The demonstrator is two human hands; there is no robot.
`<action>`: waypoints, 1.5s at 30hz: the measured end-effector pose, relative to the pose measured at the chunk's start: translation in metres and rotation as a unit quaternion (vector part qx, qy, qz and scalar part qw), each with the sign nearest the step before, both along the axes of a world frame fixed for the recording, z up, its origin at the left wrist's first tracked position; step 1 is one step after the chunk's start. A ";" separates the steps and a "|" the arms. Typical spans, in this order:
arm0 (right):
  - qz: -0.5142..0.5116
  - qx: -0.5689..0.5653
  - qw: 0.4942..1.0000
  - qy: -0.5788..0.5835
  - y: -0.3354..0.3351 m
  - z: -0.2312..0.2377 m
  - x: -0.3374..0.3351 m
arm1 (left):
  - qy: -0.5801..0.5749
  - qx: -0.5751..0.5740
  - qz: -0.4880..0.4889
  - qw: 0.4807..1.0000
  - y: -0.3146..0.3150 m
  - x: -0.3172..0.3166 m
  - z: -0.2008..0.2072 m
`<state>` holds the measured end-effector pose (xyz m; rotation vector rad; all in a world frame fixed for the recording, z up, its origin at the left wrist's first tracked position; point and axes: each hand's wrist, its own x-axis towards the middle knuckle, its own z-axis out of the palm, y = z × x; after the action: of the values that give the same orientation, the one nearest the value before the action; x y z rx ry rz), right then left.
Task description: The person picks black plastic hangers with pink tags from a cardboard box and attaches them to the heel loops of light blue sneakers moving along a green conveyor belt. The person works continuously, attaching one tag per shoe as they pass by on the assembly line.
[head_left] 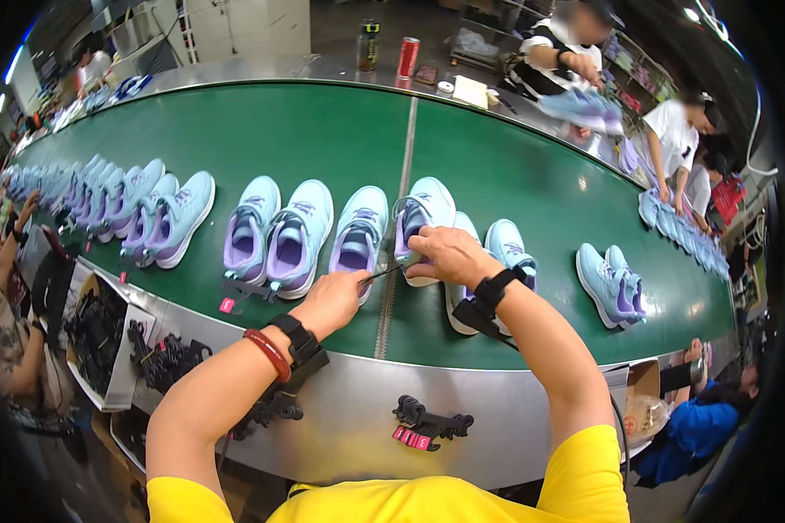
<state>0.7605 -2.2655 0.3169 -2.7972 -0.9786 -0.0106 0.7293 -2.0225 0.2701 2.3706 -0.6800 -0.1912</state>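
Observation:
My left hand [333, 303] is closed with its fingertips on a thin black piece [381, 275], which looks like a plastic shoe hanger; most of it is hidden. My right hand [453, 254] pinches the heel collar of a light blue sneaker [433, 200] with purple lining. Just left of it, beyond my left fingertips, stands a matching sneaker [363, 213]. Farther left is a pair of the same sneakers [303, 213], with a black hanger [251, 291] and pink tag at the heels. Other matching sneakers [508, 235] stand partly behind my right hand and wrist.
The green conveyor belt [497, 166] carries rows of sneakers [105, 196] at left and a pair [615, 283] at right. Black hangers [432, 423] lie on the metal ledge [340, 427]; a box [105, 340] holds more. Co-workers stand across the belt, one lifting blurred sneakers [584, 109].

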 end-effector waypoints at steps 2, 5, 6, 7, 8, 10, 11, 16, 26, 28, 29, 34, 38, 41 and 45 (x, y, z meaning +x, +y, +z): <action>-0.004 -0.007 1.000 -0.013 0.005 0.003 -0.007 | 0.009 0.005 0.002 1.000 0.000 0.000 0.003; 0.002 -0.005 1.000 -0.023 0.001 0.004 -0.009 | 0.007 -0.008 0.007 1.000 0.000 0.000 0.002; 0.007 -0.004 1.000 -0.027 -0.001 0.002 -0.008 | 0.007 -0.011 0.008 1.000 0.001 0.000 0.001; 0.013 -0.003 0.999 -0.029 -0.001 0.000 -0.008 | 0.008 -0.013 0.011 1.000 0.001 -0.001 -0.001; 0.013 -0.003 1.000 -0.026 -0.002 0.000 -0.008 | 0.009 0.000 0.013 1.000 0.000 -0.001 -0.003; 0.012 -0.001 1.000 -0.019 -0.001 0.002 -0.008 | 0.013 0.028 0.017 0.999 0.000 0.001 -0.002; 0.013 -0.001 1.000 -0.019 0.000 0.002 -0.008 | 0.014 0.030 0.015 0.999 0.000 0.001 -0.001; 0.036 -0.003 0.999 -0.030 0.003 -0.005 -0.006 | -0.009 0.003 0.017 1.000 0.000 -0.001 0.000; -0.034 0.174 0.984 0.030 0.008 -0.022 -0.010 | -0.028 -0.119 -0.048 0.991 0.014 0.002 -0.002; -0.040 0.162 0.986 0.015 0.006 -0.032 -0.021 | -0.002 0.008 -0.087 0.996 0.014 -0.007 0.004; -0.052 0.150 0.987 -0.014 0.004 -0.033 -0.030 | -0.033 0.094 -0.111 0.989 0.010 -0.012 0.013; -0.060 0.163 0.976 0.128 -0.015 -0.016 -0.112 | -0.308 0.067 -0.007 0.949 0.002 -0.018 0.035; -0.045 0.145 0.960 0.237 -0.030 -0.013 -0.190 | -0.252 -0.045 -0.126 0.959 -0.058 -0.034 0.049; -0.062 0.049 0.954 0.291 -0.037 -0.008 -0.214 | -0.150 -0.081 -0.134 0.976 -0.110 -0.053 0.034; -0.087 0.053 0.952 0.288 -0.046 -0.025 -0.239 | -0.094 -0.046 -0.150 0.983 -0.147 -0.049 0.001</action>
<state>0.5217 -2.3116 0.2914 -2.5328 -0.5646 0.6657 0.6800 -2.1690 0.2713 2.2059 -1.1130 -0.0616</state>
